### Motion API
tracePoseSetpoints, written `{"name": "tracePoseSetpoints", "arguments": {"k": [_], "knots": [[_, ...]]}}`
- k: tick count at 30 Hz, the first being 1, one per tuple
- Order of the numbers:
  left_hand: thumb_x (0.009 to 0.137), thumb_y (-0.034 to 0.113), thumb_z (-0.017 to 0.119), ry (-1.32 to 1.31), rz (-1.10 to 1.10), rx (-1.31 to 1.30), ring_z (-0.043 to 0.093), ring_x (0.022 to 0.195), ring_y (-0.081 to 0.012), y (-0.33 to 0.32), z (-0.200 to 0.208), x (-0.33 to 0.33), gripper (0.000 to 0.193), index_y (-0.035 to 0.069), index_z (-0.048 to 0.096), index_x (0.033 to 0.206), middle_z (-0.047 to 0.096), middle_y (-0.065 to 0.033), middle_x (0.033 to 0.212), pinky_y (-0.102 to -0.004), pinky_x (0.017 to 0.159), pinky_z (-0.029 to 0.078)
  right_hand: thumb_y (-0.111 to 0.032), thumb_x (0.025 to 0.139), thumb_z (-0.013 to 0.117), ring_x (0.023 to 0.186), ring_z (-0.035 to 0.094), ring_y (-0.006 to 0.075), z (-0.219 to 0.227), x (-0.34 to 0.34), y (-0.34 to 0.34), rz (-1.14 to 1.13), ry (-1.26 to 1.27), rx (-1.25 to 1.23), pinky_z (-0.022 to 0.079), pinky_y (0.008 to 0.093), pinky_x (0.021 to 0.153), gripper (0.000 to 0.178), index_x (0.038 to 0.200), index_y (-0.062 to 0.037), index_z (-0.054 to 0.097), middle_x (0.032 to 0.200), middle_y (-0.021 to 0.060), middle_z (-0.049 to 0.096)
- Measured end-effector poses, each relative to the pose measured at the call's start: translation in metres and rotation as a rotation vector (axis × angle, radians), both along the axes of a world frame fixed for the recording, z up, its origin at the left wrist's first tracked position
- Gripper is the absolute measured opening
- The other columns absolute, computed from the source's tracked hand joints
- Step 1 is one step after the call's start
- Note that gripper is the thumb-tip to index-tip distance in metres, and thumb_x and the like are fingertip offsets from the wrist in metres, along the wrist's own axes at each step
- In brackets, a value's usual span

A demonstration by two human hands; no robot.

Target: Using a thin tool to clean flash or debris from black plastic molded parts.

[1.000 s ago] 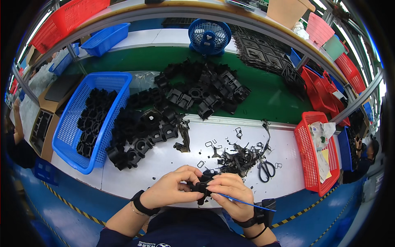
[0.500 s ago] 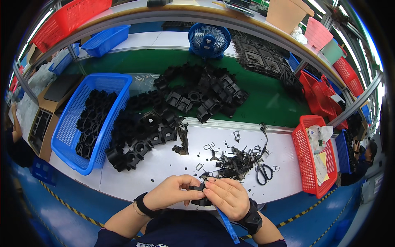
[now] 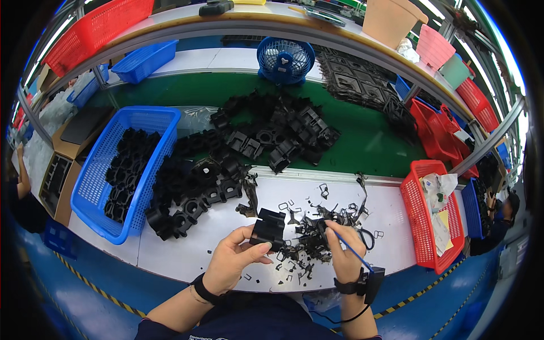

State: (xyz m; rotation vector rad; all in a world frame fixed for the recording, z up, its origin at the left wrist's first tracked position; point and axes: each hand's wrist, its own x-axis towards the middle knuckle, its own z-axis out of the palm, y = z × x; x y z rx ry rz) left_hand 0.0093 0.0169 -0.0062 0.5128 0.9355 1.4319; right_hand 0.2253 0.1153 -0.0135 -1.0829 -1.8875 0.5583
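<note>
White tabletop [image 3: 175,249] strewn with black scraps [image 3: 309,241] stretches beneath the fingers as the left hand [image 3: 229,260] grips a black plastic part [image 3: 267,231] between thumb and fingertips and the right hand [image 3: 345,259] pinches a slim blue tool [image 3: 354,251], its fingertips beside the scraps.

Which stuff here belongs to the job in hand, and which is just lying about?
In the job, apparently:
black molded part, in left hand
slim blue tool, in right hand
loose black scraps
similar heaped black parts
perforated blue basket holding more

Just lying about, apparently:
blue fan
red basket with papers
peach bucket
</note>
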Motion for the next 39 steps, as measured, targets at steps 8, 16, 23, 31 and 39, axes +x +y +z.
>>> {"name": "tracePoseSetpoints", "arguments": {"k": [8, 16, 23, 31, 39], "knots": [[0.077, -0.001, 0.074, 0.565, 0.084, 0.246, 0.061, 0.095, -0.0168, -0.002, 0.001, 0.013, 0.021, -0.003, 0.059, 0.092, 0.042, -0.014, 0.128, -0.0289, 0.082, 0.053, 0.001, 0.079, 0.07, 0.079, 0.062, 0.0224, 0.024, -0.013, -0.043, 0.188, 0.273, -0.173, 0.047, 0.0298, 0.072, 0.02, 0.098, 0.001, 0.068, 0.086, 0.0117, 0.066], [0.068, -0.001, 0.079, 1.175, 0.18, 0.393, 0.058, 0.078, -0.014, -0.004, 0.012, 0.012, 0.024, 0.0, 0.058, 0.079, 0.042, -0.016, 0.121, -0.0254, 0.069, 0.051, 0.003, 0.071, 0.074, 0.082, 0.061, 0.0248, 0.027, -0.02, -0.052, 0.264, 0.056, 0.174, 0.048, 0.0325, 0.075, 0.026, 0.096, -0.003, 0.068, 0.091, 0.0088, 0.064], [0.07, -0.001, 0.077, 1.062, 0.126, 0.404, 0.058, 0.082, -0.0146, -0.007, 0.011, 0.006, 0.022, 0.0, 0.059, 0.083, 0.043, -0.0151, 0.123, -0.0262, 0.071, 0.051, 0.004, 0.076, 0.071, 0.093, 0.063, 0.0262, 0.029, -0.018, -0.049, 0.335, 0.208, -0.035, 0.048, 0.0333, 0.083, 0.024, 0.099, -0.0012, 0.066, 0.099, 0.0118, 0.067], [0.086, 0.007, 0.066, 0.115, -0.273, 0.167, 0.054, 0.098, -0.0128, -0.007, -0.002, -0.01, 0.028, -0.004, 0.061, 0.11, 0.045, -0.0095, 0.128, -0.0264, 0.08, 0.047, 0.003, 0.083, 0.063, 0.118, 0.054, 0.0317, 0.019, -0.01, -0.047, 0.615, 0.61, -0.378, 0.039, 0.0409, 0.102, 0.023, 0.106, 0.0005, 0.065, 0.112, 0.0185, 0.065], [0.093, 0.014, 0.057, -0.103, -0.398, 0.25, 0.058, 0.097, -0.0185, -0.011, -0.024, -0.017, 0.043, -0.002, 0.048, 0.131, 0.047, -0.0131, 0.13, -0.031, 0.078, 0.051, -0.004, 0.084, 0.063, 0.116, 0.054, 0.0328, 0.037, -0.008, -0.044, 0.657, 0.377, -0.226, 0.04, 0.0422, 0.099, 0.021, 0.104, 0.0016, 0.067, 0.11, 0.0151, 0.067]]}}
